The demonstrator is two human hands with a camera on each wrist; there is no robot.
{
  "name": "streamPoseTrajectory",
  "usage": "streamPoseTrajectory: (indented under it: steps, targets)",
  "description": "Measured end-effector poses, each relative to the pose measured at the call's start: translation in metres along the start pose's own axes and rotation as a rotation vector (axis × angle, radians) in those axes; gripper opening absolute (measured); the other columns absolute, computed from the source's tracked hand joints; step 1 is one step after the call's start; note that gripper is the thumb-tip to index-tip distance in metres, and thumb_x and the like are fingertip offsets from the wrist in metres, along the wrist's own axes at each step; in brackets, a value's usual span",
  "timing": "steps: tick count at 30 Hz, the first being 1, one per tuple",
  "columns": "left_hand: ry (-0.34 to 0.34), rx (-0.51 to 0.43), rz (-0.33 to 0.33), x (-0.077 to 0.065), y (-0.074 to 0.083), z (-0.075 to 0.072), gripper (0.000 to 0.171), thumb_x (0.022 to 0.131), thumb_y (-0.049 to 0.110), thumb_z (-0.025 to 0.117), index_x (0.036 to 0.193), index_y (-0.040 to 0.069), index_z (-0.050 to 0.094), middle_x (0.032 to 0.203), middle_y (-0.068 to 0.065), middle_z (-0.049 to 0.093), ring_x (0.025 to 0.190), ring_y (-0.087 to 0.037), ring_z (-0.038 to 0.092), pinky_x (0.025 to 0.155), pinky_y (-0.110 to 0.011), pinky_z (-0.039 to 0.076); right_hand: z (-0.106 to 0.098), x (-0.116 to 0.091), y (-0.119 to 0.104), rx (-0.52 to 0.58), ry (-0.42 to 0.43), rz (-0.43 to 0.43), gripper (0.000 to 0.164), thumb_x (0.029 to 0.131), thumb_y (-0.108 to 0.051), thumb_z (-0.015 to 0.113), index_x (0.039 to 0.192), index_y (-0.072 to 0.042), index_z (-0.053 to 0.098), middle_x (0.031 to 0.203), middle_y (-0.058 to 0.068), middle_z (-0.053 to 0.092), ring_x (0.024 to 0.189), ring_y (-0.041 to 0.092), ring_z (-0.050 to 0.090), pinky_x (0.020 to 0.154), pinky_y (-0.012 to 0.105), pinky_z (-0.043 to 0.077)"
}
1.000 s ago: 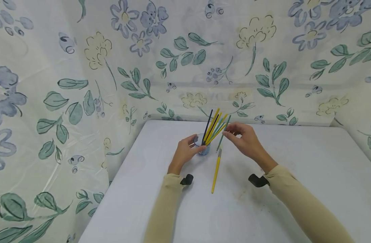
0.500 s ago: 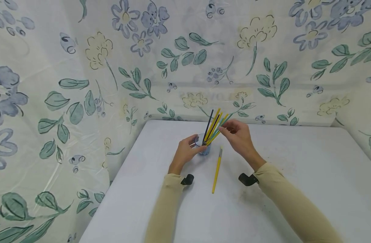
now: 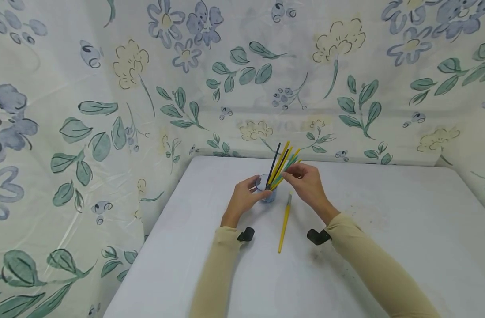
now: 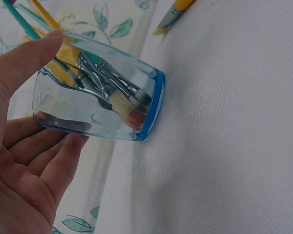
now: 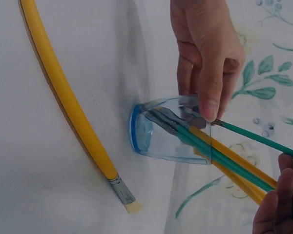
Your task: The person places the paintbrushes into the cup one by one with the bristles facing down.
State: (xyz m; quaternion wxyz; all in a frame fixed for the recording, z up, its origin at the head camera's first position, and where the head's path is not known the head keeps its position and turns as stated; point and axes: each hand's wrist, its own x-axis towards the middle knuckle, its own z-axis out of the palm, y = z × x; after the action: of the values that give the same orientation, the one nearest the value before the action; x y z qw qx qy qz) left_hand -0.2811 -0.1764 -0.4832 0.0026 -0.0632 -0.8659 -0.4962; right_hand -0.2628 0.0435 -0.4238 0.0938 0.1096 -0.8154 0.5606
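My left hand [image 3: 242,198] grips a clear bluish plastic cup [image 4: 157,105], thumb on one side and fingers on the other. Inside the cup stand several paintbrushes [image 3: 280,164], bristles down, with yellow, green and dark handles leaning right. My right hand [image 3: 307,180] pinches a green-handled paintbrush [image 5: 260,138] at the upper handle. In the right wrist view, this brush's metal ferrule is at the cup's rim, beside the left thumb; its bristle tip is hard to make out. A yellow paintbrush [image 3: 284,224] lies on the table in front of the cup, bristles pointing away from me.
The white table [image 3: 167,265] bears faint specks and smudges on its right side. A floral curtain [image 3: 242,88] hangs behind and to the left of it. A black wrist mount [image 3: 318,237] sticks out from the right sleeve, another from the left.
My right hand has moved left to the cup, bringing the green paintbrush from beside it to its rim. The left hand and cup stay in place, as does the yellow paintbrush.
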Motion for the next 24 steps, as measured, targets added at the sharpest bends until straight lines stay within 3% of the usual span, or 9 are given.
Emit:
streamPoseTrajectory:
  steps: [11, 24]
  targets:
    - [0.002, 0.006, -0.013, 0.000, 0.001, 0.001, 0.084, 0.084, 0.043, 0.085, 0.153, 0.010, 0.050, 0.155, -0.014, 0.055, 0.143, -0.031, 0.055, 0.118, -0.042, 0.051, 0.007, -0.001, 0.006, 0.008, -0.042, 0.103, 0.022, 0.098, -0.018, 0.072, 0.115, -0.003, 0.074, 0.116, 0.016, 0.076, 0.107, 0.030, 0.072, 0.099, 0.043, 0.063]
    - [0.001, 0.024, -0.026, 0.000, 0.001, 0.001, 0.085, 0.085, 0.046, 0.084, 0.154, 0.011, 0.049, 0.155, -0.014, 0.055, 0.142, -0.031, 0.056, 0.118, -0.043, 0.051, 0.004, 0.000, 0.013, -0.113, -0.116, 0.165, 0.026, 0.097, -0.023, 0.072, 0.113, -0.003, 0.076, 0.111, 0.015, 0.078, 0.099, 0.027, 0.071, 0.088, 0.037, 0.063]
